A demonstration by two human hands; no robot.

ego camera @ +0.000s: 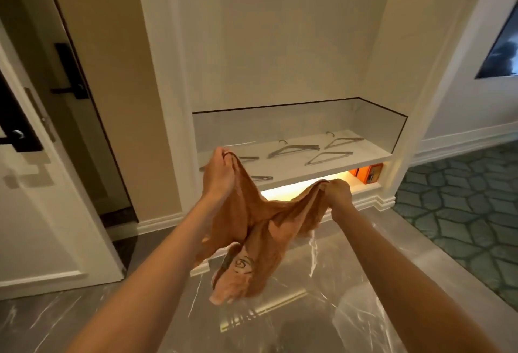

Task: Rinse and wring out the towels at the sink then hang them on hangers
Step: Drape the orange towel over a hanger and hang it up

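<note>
An orange-tan towel (pixel 253 229) hangs in the air between my two hands, sagging in the middle with a dark embroidered mark near its lower end. My left hand (pixel 220 176) grips its upper left edge, raised higher. My right hand (pixel 337 192) pinches the other edge, lower and to the right. Behind the towel, several grey hangers (pixel 293 150) lie flat on a white shelf (pixel 372 153) inside a wall niche. The towel covers part of the hangers at the shelf's left end.
A lit gap under the shelf holds an orange box (pixel 367 174). A white door (pixel 36 198) with a dark lock plate stands open at left. Glossy marble floor (pixel 322 296) lies below; patterned green carpet (pixel 462 201) begins at right.
</note>
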